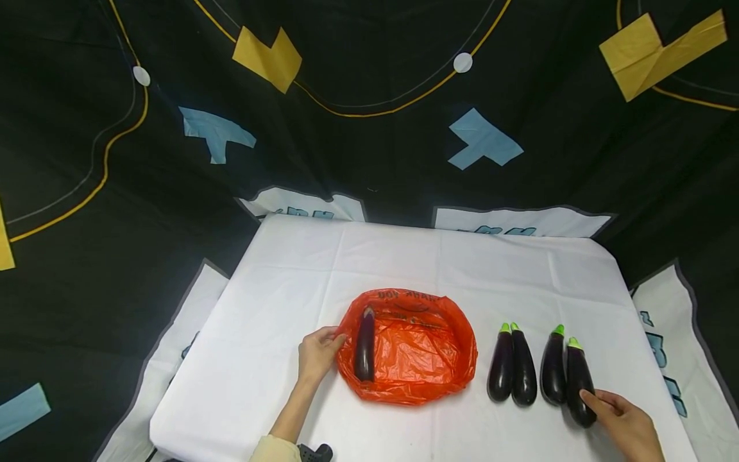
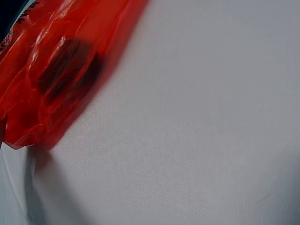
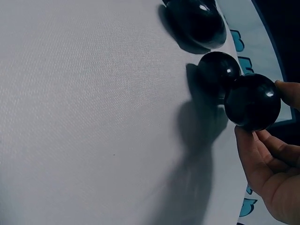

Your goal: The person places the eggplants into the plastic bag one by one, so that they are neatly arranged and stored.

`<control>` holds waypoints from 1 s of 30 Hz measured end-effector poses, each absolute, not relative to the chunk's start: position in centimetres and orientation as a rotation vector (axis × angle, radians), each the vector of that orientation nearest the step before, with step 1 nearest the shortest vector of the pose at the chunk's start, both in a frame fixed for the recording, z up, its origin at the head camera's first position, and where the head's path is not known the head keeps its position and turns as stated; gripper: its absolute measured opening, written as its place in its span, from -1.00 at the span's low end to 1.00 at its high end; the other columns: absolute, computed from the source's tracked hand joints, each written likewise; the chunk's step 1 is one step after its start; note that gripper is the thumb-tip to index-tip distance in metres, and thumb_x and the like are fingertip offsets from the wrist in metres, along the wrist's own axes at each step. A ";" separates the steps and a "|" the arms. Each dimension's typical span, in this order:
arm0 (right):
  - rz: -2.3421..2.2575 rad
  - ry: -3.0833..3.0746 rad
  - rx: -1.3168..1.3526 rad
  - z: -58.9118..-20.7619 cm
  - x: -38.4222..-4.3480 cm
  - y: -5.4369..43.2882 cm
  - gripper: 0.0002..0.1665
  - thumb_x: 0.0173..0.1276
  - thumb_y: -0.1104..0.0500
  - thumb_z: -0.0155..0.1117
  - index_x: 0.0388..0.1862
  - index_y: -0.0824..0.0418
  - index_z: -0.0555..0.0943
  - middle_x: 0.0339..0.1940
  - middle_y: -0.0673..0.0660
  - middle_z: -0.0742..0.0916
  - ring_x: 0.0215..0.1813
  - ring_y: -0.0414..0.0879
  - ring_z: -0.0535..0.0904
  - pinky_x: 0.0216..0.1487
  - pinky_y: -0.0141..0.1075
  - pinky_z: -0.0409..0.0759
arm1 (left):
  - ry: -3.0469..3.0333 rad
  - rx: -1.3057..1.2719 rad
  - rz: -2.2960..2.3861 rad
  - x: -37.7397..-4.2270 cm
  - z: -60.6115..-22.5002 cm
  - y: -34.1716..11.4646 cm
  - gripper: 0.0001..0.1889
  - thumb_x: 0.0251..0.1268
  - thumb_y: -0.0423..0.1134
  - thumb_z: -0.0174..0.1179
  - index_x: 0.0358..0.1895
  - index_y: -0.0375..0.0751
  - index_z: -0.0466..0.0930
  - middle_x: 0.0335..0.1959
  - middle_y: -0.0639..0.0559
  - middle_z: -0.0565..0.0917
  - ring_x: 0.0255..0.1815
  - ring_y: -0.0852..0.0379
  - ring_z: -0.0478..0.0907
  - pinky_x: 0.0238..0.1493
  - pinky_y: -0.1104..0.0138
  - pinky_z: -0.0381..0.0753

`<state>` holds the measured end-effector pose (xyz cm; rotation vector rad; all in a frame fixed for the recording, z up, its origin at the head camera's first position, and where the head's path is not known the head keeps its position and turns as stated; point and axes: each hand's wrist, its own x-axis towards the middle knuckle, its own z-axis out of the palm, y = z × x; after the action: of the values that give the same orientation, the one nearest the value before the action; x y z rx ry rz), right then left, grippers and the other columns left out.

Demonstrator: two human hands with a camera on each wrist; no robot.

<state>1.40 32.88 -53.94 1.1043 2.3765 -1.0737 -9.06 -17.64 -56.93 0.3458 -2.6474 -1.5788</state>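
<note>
A red plastic bag [image 1: 416,359] lies spread with its mouth wide and rim rolled out. Inside it, along the left side, is one dark eggplant [image 1: 365,346]. My left hand [image 1: 317,353] pinches the bag's left rim between thumb and fingers; the left wrist view shows mostly the bag's red side [image 2: 28,89]. Over at the right, my right hand [image 1: 626,427] holds the rightmost eggplant [image 1: 577,378] near its rounded lower end. That same eggplant [image 3: 253,103] appears end-on in the right wrist view, between thumb and fingers.
Left of the held one lies another eggplant [image 1: 553,369]. Closer to the bag, a pair of eggplants [image 1: 523,366] lies side by side, green tips pointing away. White cloth [image 1: 404,256] covers the table; a black curtain [image 1: 369,154] hangs behind it.
</note>
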 end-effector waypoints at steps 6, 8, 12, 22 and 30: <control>-1.076 2.377 1.134 -53.9 1.4 33.1 0.28 -0.02 -0.62 0.06 0.17 0.51 0.35 -0.04 0.49 0.56 -0.07 0.24 0.52 -0.34 -0.09 0.55 | -2.646 0.352 -1.585 -9.0 -56.9 -17.7 -0.81 0.16 -0.26 0.34 -0.20 -0.27 0.71 -0.41 -0.09 0.73 -0.44 0.13 0.66 -0.49 0.41 0.58; -1.083 2.359 1.153 -53.8 1.4 33.1 0.27 -0.01 -0.62 0.06 0.18 0.50 0.34 -0.02 0.50 0.54 -0.05 0.25 0.50 -0.32 -0.07 0.55 | -2.642 0.353 -1.595 -9.0 -56.8 -17.7 -0.82 0.16 -0.25 0.34 -0.20 -0.26 0.71 -0.41 -0.09 0.73 -0.44 0.12 0.66 -0.49 0.40 0.58; -1.096 2.329 1.187 -53.5 1.4 32.8 0.24 0.03 -0.58 0.08 0.21 0.50 0.30 0.01 0.51 0.50 -0.01 0.29 0.46 -0.25 0.00 0.53 | -2.639 0.355 -1.611 -9.0 -56.8 -17.7 -0.82 0.16 -0.25 0.34 -0.21 -0.25 0.71 -0.42 -0.08 0.73 -0.44 0.12 0.66 -0.50 0.40 0.58; -1.094 2.346 1.211 -53.2 1.2 33.0 0.25 0.02 -0.59 0.08 0.18 0.52 0.32 -0.10 0.50 0.56 -0.14 0.23 0.53 -0.33 -0.07 0.53 | -2.633 0.327 -1.612 -9.0 -56.7 -17.6 -0.82 0.16 -0.24 0.34 -0.22 -0.25 0.71 -0.43 -0.06 0.73 -0.46 0.15 0.66 -0.49 0.40 0.58; -1.115 2.321 1.242 -53.1 0.9 33.1 0.22 0.05 -0.55 0.10 0.20 0.51 0.30 -0.04 0.52 0.54 -0.09 0.28 0.52 -0.26 -0.02 0.54 | -2.631 0.309 -1.601 -9.0 -56.8 -17.6 -0.82 0.16 -0.26 0.34 -0.22 -0.27 0.71 -0.44 -0.06 0.73 -0.47 0.15 0.65 -0.50 0.41 0.57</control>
<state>0.94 33.11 -53.07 1.2415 2.3215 -1.1153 -8.97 -17.64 -56.79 0.3095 -2.6315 -1.6006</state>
